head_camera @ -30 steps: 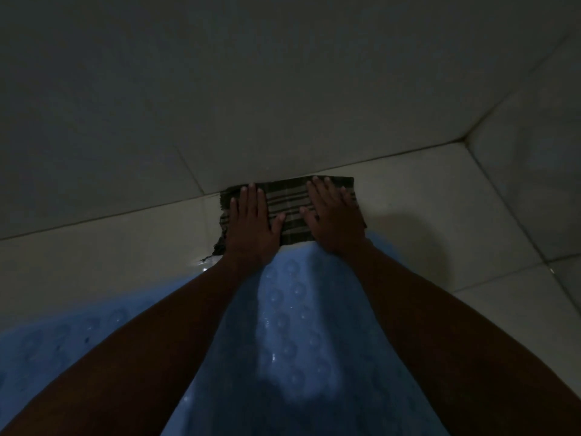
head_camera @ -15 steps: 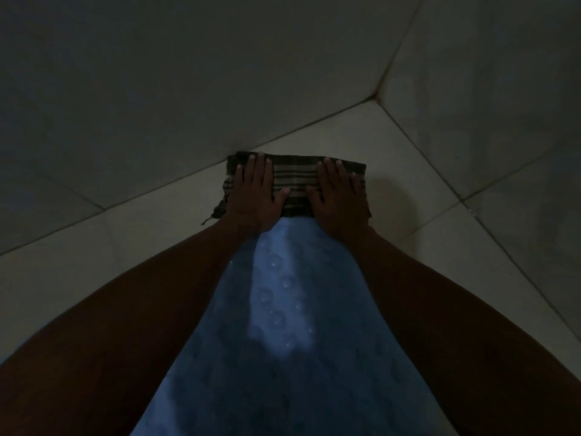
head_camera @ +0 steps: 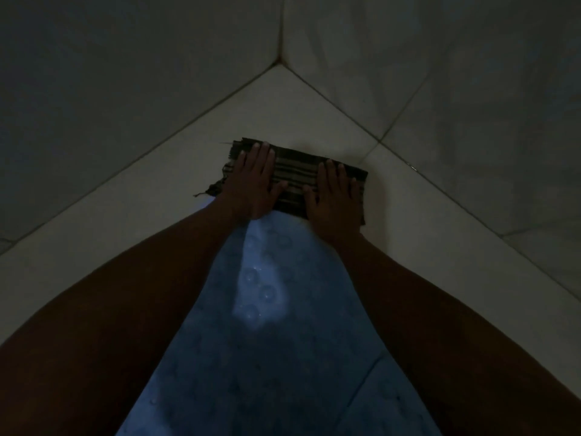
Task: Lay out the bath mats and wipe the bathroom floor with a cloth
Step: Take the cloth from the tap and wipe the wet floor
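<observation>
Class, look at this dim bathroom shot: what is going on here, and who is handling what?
A person kneeling or bending low presses both hands flat on a folded striped cloth lying on the pale tiled floor near the corner where two walls meet. The left hand rests on the cloth's frayed left end, the right hand on its right end, fingers straight. A blue bath mat with round bumps is spread on the floor between the arms, its far edge reaching the cloth.
</observation>
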